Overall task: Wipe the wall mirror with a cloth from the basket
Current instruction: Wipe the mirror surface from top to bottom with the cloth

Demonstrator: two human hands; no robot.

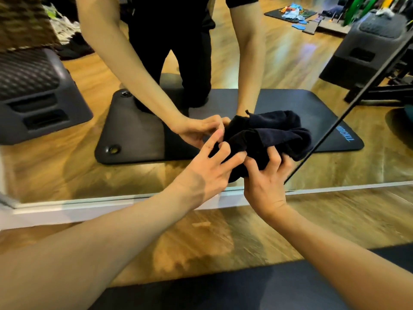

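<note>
- Head view: both hands pinch the dark cloth (266, 139) near the mirror (290, 63).
- Left hand (207, 173) grips one edge, right hand (266, 182) bunches it.
- Best to fold a flat pad first.

The cloth (266, 139) at centre frame is black, near navy. The floor (223, 242) across the lower frame is golden-brown wood grain with glossy streaks. The mirror (67, 175) has a white lower edge. Reflected in it, the mat (138, 135) is dark charcoal with blue lettering at its right end. At far left, a dark grey step (38, 90) shows a dotted tread pattern. At upper right lie bright blue, orange and green things (292, 12).
</note>
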